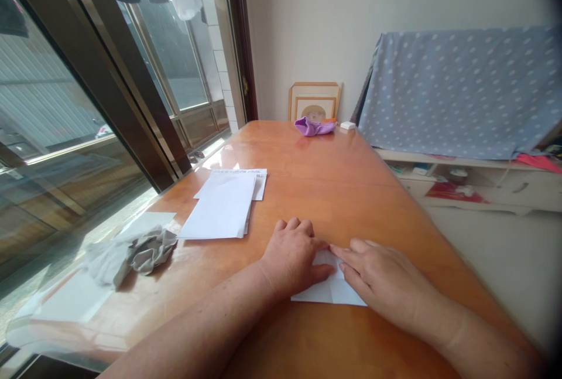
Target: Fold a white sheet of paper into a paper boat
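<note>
A folded sheet of white paper (pixel 332 286) lies on the wooden table (pixel 281 156), mostly covered by both hands. My left hand (pixel 292 256) rests at its left side, with the thumb lying across the paper. My right hand (pixel 377 280) presses down from the right, its fingertips on the fold. A stack of white paper (pixel 217 208) lies further left, partly over a printed sheet (pixel 237 178). A crumpled grey cloth (pixel 140 252) sits beyond the stack near the table's left edge.
A glass sliding door (pixel 88 74) runs along the table's left side. At the far end are a purple cloth (pixel 314 127), a small white box (pixel 347 125) and a framed picture (pixel 315 101). To the right stands a low white cabinet (pixel 483 185) under a blue polka-dot cloth (pixel 456 92).
</note>
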Tool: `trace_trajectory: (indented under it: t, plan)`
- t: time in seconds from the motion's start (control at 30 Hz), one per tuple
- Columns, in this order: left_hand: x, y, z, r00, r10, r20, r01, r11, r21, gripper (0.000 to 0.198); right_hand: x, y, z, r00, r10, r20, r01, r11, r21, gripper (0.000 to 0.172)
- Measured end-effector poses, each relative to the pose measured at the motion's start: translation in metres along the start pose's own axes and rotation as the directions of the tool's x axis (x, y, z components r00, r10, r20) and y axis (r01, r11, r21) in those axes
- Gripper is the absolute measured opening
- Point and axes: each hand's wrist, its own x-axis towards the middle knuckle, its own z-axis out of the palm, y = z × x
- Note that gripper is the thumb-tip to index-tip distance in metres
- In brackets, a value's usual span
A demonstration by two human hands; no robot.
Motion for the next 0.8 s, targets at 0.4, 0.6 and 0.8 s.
trace_trajectory:
  t: [0.4,0.6,0.8]
  plan:
    - [-0.001,0.001,-0.001,1.0,0.013,-0.002,-0.013,1.0,0.006,0.036,-0.03,0.003,-0.015,0.995,0.02,0.102,-0.007,0.991,-0.13,0.034]
    - [-0.002,0.002,-0.001,1.0,0.01,-0.002,-0.01,1.0,0.003,0.038,-0.036,-0.001,-0.032,0.984,0.061,0.169,-0.048,0.996,-0.078,0.023]
    - [-0.002,0.002,0.0,1.0,0.009,0.001,-0.009,1.0,-0.01,0.04,-0.039,-0.008,-0.048,0.954,0.114,0.278,-0.111,0.993,-0.027,0.021]
